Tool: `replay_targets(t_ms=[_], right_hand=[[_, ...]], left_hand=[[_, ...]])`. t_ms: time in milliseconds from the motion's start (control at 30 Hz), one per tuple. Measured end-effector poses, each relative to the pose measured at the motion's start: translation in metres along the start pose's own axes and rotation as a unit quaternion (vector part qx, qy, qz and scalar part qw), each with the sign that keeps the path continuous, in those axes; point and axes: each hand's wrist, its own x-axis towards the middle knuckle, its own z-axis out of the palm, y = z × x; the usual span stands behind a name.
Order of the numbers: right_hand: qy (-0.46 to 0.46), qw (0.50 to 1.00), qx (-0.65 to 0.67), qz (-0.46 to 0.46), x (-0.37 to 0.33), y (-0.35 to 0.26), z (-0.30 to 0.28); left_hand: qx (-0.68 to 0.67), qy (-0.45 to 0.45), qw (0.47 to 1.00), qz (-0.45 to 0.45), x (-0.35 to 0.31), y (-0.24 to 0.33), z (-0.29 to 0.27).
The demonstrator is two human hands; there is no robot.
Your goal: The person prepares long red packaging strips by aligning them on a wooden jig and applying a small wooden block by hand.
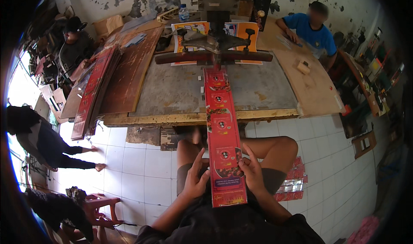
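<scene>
A long red printed packaging strip (222, 125) runs from beneath the dark metal crossbar (214, 58) of a press down toward my lap. Its near end lies between my hands, beyond the table's front edge. My left hand (195, 179) is at the strip's left edge, thumb and index finger spread apart, with its other fingers partly hidden beside or under the strip. On the opposite edge, my right hand (253, 173) has its thumb against the strip while the index finger points forward. The fingers below the strip are hidden.
The press stands on a grey-topped table (172, 89) with a wooden front edge. Stacked red strips (92, 91) lie at the left, near a person in a dark cap. Someone in a blue shirt (312, 31) sits at the right. More red strips (294, 181) are on the tiled floor.
</scene>
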Motion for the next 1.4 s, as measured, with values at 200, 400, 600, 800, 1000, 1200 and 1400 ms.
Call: replay_targets(t_ms=[200,400,600,800,1000,1200,1400], right_hand=[[0.023,0.997,-0.055,-0.045,0.004,-0.004,0.009],[0.004,0.997,-0.070,-0.044,0.069,-0.005,-0.008],[0.023,0.998,-0.059,-0.030,0.112,-0.014,0.001],[0.113,0.915,-0.348,-0.172,0.117,-0.022,-0.014],[0.024,0.739,-0.568,-0.362,0.162,-0.053,-0.024],[-0.034,0.714,-0.612,-0.339,0.193,-0.047,-0.027],[-0.032,0.705,-0.613,-0.355,0.192,-0.045,-0.026]], left_hand=[[0.054,0.019,0.998,0.018,0.011,0.015,0.003],[0.228,0.092,0.965,0.095,0.051,-0.008,-0.011],[0.395,0.111,0.894,0.182,0.114,-0.005,-0.037],[0.394,0.053,0.894,0.205,0.158,-0.019,-0.050],[0.399,0.048,0.891,0.211,0.163,-0.027,-0.046],[0.428,0.043,0.874,0.226,0.164,-0.030,-0.045],[0.437,0.044,0.871,0.222,0.164,-0.031,-0.045]])
